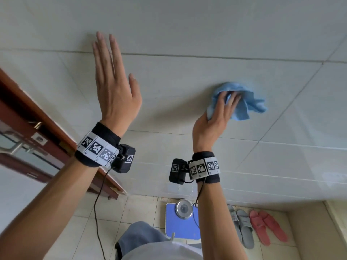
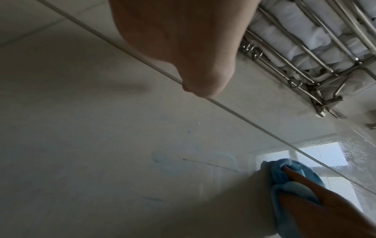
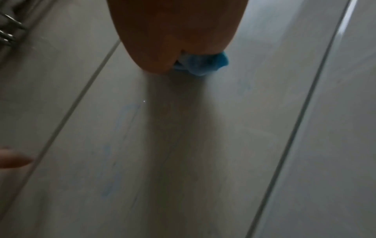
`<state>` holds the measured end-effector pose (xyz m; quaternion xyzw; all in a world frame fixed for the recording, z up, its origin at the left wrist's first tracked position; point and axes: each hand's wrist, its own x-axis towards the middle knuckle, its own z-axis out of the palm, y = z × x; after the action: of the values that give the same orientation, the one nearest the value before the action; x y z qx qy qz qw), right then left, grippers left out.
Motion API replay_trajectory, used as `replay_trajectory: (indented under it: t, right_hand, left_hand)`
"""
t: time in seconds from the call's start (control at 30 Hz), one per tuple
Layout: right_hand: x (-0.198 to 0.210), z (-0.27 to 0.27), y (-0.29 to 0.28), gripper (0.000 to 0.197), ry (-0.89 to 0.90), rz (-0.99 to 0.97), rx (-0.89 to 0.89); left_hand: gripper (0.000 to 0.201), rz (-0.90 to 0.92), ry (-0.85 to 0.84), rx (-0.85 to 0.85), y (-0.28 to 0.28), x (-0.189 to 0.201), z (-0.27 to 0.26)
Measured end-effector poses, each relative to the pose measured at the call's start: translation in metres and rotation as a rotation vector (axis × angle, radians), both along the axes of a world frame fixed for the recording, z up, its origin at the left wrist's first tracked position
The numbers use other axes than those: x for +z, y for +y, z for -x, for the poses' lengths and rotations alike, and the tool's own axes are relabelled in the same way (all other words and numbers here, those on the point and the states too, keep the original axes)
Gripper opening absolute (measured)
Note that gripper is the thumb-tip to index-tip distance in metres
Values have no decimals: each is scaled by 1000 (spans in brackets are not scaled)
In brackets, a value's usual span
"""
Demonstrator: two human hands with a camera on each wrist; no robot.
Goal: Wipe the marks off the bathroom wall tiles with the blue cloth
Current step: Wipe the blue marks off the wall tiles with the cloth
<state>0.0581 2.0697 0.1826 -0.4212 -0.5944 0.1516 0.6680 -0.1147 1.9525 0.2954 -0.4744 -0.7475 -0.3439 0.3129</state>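
Cloth, bunched, is pressed on the wall tiles in the right hand's curled grip. Left of the cloth, the left hand lies flat on the tiles, fingers straight. Faint blue marks show left of the cloth.

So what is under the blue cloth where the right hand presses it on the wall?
The blue cloth, gripped by the right hand, lies against a pale wall tile. Faint blue marks show beside it. Whether any mark lies beneath the cloth cannot be seen.
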Motion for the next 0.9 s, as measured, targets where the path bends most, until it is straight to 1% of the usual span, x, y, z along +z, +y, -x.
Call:
replay_trajectory:
  t: [0.03, 0.07, 0.13, 0.17, 0.2, 0.27, 0.33, 0.4, 0.47, 0.53, 0.63, 0.7, 0.77, 0.8, 0.87, 0.9]
  right_hand:
    - [1, 9, -4, 72, -6, -9, 15]
    - [-1, 19, -10, 72, -60, -40, 77]
    - [-16, 39, -28, 73, -273, -88, 265]
    - [-23, 45, -36, 74, -369, -90, 323]
    - [-27, 50, -41, 75, -420, -78, 339]
    - [-18, 53, -41, 78, -386, -61, 315]
    - [0, 53, -38, 82, -312, -100, 250]
    - [21, 56, -34, 83, -221, -111, 215]
    - [30, 70, -38, 82, -189, -110, 219]
    - [23, 89, -49, 79, -290, -123, 272]
    - [-12, 113, -74, 77, -548, -73, 390]
    - [-24, 120, -82, 78, -608, -34, 394]
    - [-8, 121, -77, 80, -578, -65, 338]
    - [7, 121, -72, 82, -525, -91, 282]
    - [40, 125, -62, 83, -316, -131, 142]
    - [52, 128, -59, 82, -213, -137, 103]
  left_hand:
    - [74, -2, -8, 13, -3, 0, 5]
    - [73, -1, -14, 25, -6, 0, 9]
    - [72, 5, -18, 46, -13, -1, 19]
    - [71, 12, -17, 53, -15, -2, 24]
    - [70, 20, -17, 57, -18, -2, 29]
    - [68, 32, -25, 61, -23, -2, 40]
    - [67, 36, -39, 61, -28, -2, 50]
    - [66, 37, -55, 64, -33, -2, 59]
    - [66, 41, -68, 65, -39, -4, 69]
    - [67, 48, -67, 48, -40, -6, 77]
    - [68, 47, -33, 16, -42, -6, 88]
    - [68, 46, -6, -2, -44, -7, 96]
    - [69, 66, 26, -23, -47, -7, 105]
    - [69, 81, 39, -33, -50, -7, 110]
    - [70, 105, 51, -46, -55, -6, 119]
    - [70, 103, 52, -52, -58, -5, 125]
